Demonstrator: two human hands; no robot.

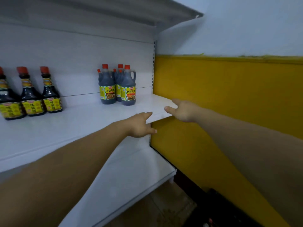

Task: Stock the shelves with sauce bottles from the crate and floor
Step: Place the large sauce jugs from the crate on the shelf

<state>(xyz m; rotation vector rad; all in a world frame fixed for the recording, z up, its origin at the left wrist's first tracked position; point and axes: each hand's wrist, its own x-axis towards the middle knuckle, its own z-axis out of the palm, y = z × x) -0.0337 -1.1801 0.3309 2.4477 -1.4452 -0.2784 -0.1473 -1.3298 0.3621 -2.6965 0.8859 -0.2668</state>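
Head: sauce bottles (127, 82) dark, red caps, yellow labels.

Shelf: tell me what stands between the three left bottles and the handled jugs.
Nothing: in the head view, bare shelf separates the bottles from the jugs.

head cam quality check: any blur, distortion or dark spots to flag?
Head view: strong wide-angle stretch, the forearms balloon toward the bottom and the shelf edge slants; the three bottles at the left edge are soft, while the handled jugs mid-frame keep readable labels; light is flat and bluish, no hard glare; the bottom-right corner is dim, and the dark shape there can't be identified.
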